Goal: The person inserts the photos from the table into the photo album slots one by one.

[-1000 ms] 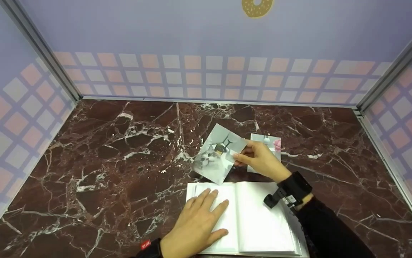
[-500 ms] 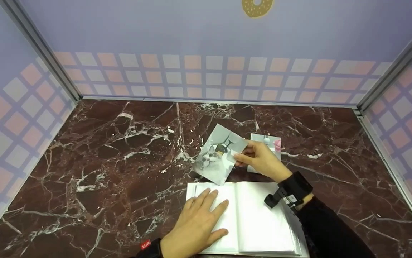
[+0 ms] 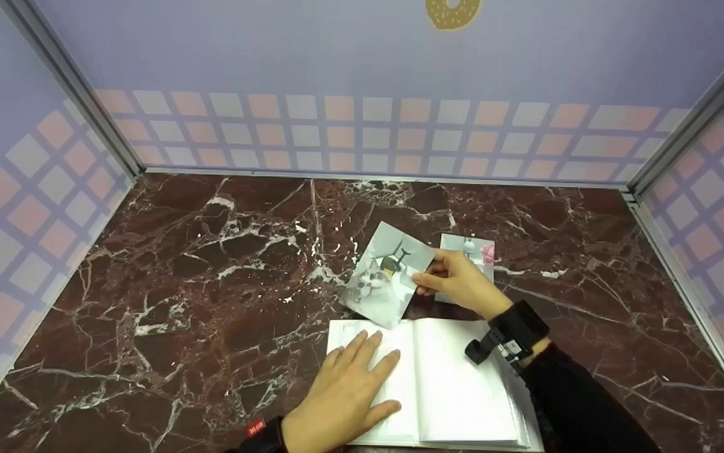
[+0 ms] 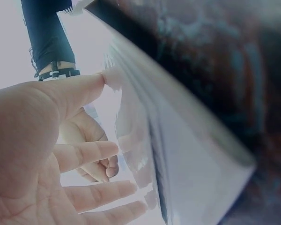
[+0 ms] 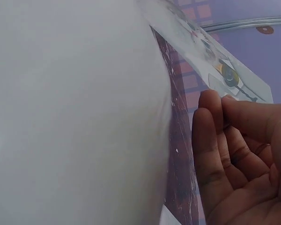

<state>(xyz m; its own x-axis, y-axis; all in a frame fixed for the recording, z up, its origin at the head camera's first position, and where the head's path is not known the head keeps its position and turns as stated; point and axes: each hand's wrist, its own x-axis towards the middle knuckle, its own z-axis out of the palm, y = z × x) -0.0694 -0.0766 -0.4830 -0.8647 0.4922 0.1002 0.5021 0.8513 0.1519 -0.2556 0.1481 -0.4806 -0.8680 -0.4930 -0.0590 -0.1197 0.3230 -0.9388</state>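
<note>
An album [image 3: 462, 390] with white pages and clear sleeves lies spread at the front of the table. Across its left page rests my left hand [image 3: 343, 390], fingers straight and apart; the left wrist view shows its fingertips at the clear sleeve [image 4: 133, 136]. My right hand [image 3: 462, 283] pinches one edge of a photo [image 3: 382, 277] of a cat, between thumb and fingers. That photo is tilted above the table, its lowest corner at the album's top edge. Behind the right hand lies a second photo [image 3: 472, 245] with a pink patch, partly covered by the hand.
The dark red marble tabletop [image 3: 198, 302] stretches to both sides of the album. A lilac wall [image 3: 362, 138] with pink and white squares stands along the back, with similar walls at left and right.
The cat photo has come slightly down toward the album, with the right hand shifting a little along with it. My left hand stays in place on the page.
</note>
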